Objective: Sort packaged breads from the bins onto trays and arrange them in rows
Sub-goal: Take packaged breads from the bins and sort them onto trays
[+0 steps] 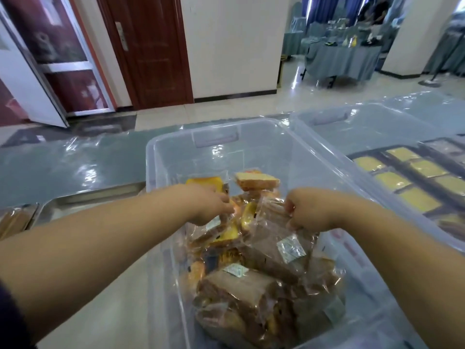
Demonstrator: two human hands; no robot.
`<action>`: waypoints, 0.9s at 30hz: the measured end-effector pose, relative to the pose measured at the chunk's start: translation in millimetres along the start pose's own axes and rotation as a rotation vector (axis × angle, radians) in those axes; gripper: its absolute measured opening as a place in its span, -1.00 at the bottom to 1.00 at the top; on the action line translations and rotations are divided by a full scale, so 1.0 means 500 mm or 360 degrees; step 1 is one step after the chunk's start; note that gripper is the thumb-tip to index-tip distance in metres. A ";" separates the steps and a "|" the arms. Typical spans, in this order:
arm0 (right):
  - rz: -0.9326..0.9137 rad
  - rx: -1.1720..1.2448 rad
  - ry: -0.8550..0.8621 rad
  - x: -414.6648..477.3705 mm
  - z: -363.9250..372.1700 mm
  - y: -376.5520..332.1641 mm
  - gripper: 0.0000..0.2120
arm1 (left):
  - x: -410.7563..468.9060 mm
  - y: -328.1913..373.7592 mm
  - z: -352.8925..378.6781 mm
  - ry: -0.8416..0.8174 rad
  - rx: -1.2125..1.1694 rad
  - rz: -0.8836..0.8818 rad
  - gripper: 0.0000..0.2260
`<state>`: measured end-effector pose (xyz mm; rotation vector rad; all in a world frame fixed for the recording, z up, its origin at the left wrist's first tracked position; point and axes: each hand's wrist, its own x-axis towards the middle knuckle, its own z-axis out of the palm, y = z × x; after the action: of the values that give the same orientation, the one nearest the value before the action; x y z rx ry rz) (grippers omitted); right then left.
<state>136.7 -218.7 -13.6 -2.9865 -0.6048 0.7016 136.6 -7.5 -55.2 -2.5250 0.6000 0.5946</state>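
Note:
A clear plastic bin [251, 132] in front of me holds several packaged breads, brown ones [241, 285] near me and yellow ones [226, 234] farther in. Both my hands reach into it. My left hand [210, 206] pinches the wrapper of a yellow packaged bread. My right hand [307, 212] grips the top of a brown packaged bread [271, 238] by its clear wrapper. A sliced cake pack [256, 181] lies behind the hands.
A dark tray [392, 170] with rows of yellow packaged breads lies at the right. A second clear bin [364, 124] stands behind it. A metal tray [83, 200] sits at the left, with another tray [15, 220] holding brown breads at the far left edge.

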 end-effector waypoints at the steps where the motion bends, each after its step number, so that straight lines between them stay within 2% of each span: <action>1: 0.0016 0.0056 0.0028 0.003 -0.002 0.005 -0.76 | 0.010 0.000 0.004 -0.0037 0.0063 0.0020 -0.33; 3: 0.0063 0.0152 0.0080 0.003 -0.006 0.011 -0.78 | 0.026 0.003 0.013 -0.0071 0.0134 0.0030 -0.39; 7: 0.0104 0.0322 0.0101 0.005 -0.006 0.020 -0.77 | 0.035 0.012 0.011 0.0060 0.0198 0.0051 -0.55; 10: 0.0135 0.0445 0.0167 0.004 -0.009 0.024 -0.74 | 0.022 -0.001 0.005 0.0085 0.0085 -0.0045 -0.58; 12: 0.0137 0.0480 0.0190 0.003 -0.011 0.023 -0.71 | 0.004 -0.013 -0.004 0.0240 -0.0230 -0.0169 -0.66; 14: 0.0128 0.0555 0.0225 0.002 -0.014 0.020 -0.74 | -0.018 -0.018 -0.016 0.0488 -0.0714 -0.0295 -0.71; 17: 0.0097 0.0776 0.0303 0.002 -0.019 0.015 -0.81 | -0.045 -0.011 -0.032 0.0768 -0.1328 -0.0380 -0.71; 24: 0.0123 0.1340 0.0597 0.007 -0.027 0.022 -0.87 | -0.076 -0.002 -0.046 0.0978 -0.1999 -0.0389 -0.79; 27: 0.0115 0.1561 0.0604 0.007 -0.030 0.022 -0.91 | -0.077 0.004 -0.059 0.1104 -0.2314 -0.0451 -0.84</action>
<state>150.0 -226.2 -2.8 -2.1204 -0.0680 0.2724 113.1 -13.0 -12.8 -4.1280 -0.1601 -0.1167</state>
